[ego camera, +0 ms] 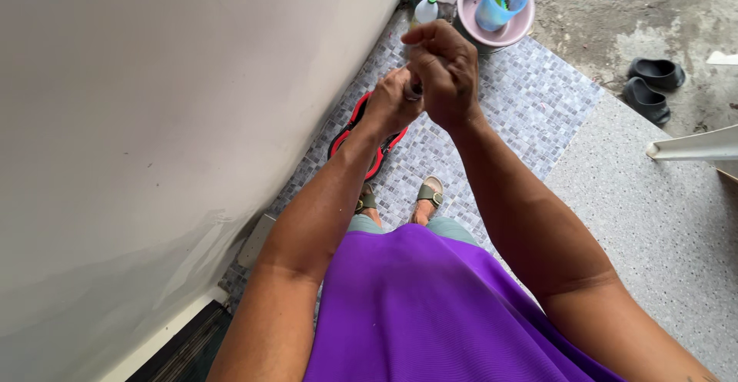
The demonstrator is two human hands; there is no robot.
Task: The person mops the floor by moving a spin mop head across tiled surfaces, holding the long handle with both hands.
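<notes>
- Left hand (392, 99) is closed in a fist around a small object (415, 90); only a pale, shiny bit shows between the two hands, at chest height in front of the body.
- Right hand (444, 67) sits above, touching the left, fingers curled tight and pinched down on the top of the same object. It could be a cap or a lid; cannot tell.
- Object is mostly hidden, so its kind is unclear. Judged small, light and rigid, since one fist covers it. The shiny surface suggests it could slip in a loose hold.
- Best hold, by judgement: body wrapped in the left palm, top taken by the right fingertips, as now.
- Below the hands: mosaic floor (530, 97), a red and black sandal (355, 124) by the wall (154, 121), and the person's own feet in olive sandals (430, 192).
- Further off: pink basin (470, 21) holding a blue cup (500, 5), a white bottle (426, 9) just beside it, and black shoes (649, 86) well apart on the concrete.
</notes>
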